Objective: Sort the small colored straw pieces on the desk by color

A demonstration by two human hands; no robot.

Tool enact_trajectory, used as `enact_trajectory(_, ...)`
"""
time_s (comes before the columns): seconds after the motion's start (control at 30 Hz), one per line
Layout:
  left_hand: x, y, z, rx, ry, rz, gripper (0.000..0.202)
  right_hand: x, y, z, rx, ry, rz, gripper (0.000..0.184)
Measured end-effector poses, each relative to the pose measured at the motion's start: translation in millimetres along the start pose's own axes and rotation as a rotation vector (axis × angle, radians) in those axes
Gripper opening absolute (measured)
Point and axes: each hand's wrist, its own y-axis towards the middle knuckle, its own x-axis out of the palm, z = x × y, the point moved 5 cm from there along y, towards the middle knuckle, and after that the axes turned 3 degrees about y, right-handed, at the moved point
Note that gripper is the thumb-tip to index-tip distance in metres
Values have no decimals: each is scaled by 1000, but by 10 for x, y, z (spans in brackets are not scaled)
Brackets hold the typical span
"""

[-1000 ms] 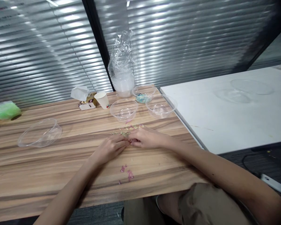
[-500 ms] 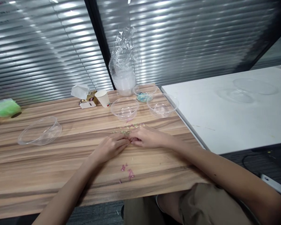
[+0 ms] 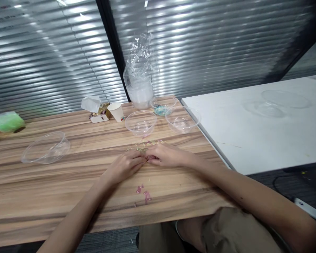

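Note:
My left hand (image 3: 126, 163) and my right hand (image 3: 164, 154) meet over the wood-grain table (image 3: 68, 186), fingertips almost touching. Both are closed in a pinch; pink bits show under the right fingers, but what exactly they grip is too small to make out. Just beyond the fingers lies a scatter of small yellow-green and pink shiny pieces (image 3: 147, 143). Nearer to me are a few pink translucent scraps (image 3: 146, 196). Behind the scatter stand a clear plastic bowl (image 3: 141, 131) with some pink in its bottom and a second clear bowl (image 3: 183, 126).
A third bowl (image 3: 162, 109) holds blue-green pieces. Bagged stacked bowls (image 3: 140, 93), a paper cup (image 3: 117, 112) and a tissue pack (image 3: 99, 116) line the back. Left are a tipped clear bowl (image 3: 47, 153) and a green bundle (image 3: 7, 122). A white table (image 3: 265, 140) adjoins on the right.
My hands stay almost still, fingertips together over the same spot. The whole view has shifted very slightly; the bowls and scraps lie as before.

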Motion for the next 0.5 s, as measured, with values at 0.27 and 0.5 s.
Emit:
enact_trajectory(0.27,-3,1,5,11,28,-9,26,4,-1,7,-1,-7,4,10)
enact_trajectory(0.5,33,-15,-58,-28,-72,-8,22,0,-10,1,-2,6,6,11)
